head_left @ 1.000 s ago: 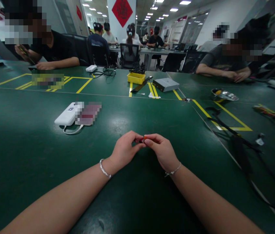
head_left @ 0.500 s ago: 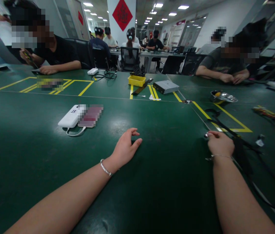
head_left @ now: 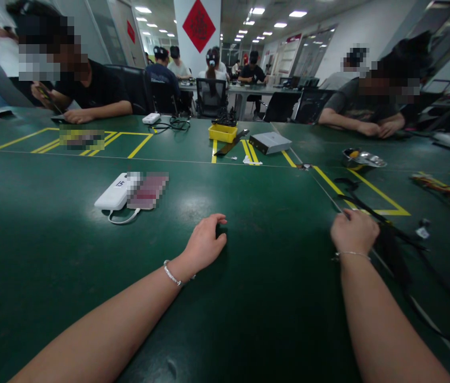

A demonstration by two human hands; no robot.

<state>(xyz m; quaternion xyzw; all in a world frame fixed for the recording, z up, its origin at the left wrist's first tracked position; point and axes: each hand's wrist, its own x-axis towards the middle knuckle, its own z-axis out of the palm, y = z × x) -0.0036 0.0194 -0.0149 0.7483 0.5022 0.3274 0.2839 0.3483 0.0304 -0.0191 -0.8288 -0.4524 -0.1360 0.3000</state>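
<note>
My left hand [head_left: 205, 242] rests on the green tabletop [head_left: 273, 223] with its thumb apart from loosely bent fingers and nothing between them. Up and to its left lie a white power bank [head_left: 114, 192] marked 15 and a blurred-out phone [head_left: 149, 192], joined by a short white cable [head_left: 125, 219]. My right hand [head_left: 355, 232] is closed, its back towards me, and whatever its fingers pinch is hidden. Beside it on the right, dark straps or cables [head_left: 398, 258] run along the table.
Farther off are a yellow bin [head_left: 223, 133] with black cables, a grey box [head_left: 269, 142], a shiny metal dish [head_left: 363, 158] and coloured wires [head_left: 444, 186]. Yellow tape [head_left: 392, 211] marks the tabletop. Two people sit across the table, at left and right.
My right hand has shifted slightly left and turned, so the small shiny item at its fingertips is now out of sight. The left hand's thumb and fingers have drawn slightly closer.
</note>
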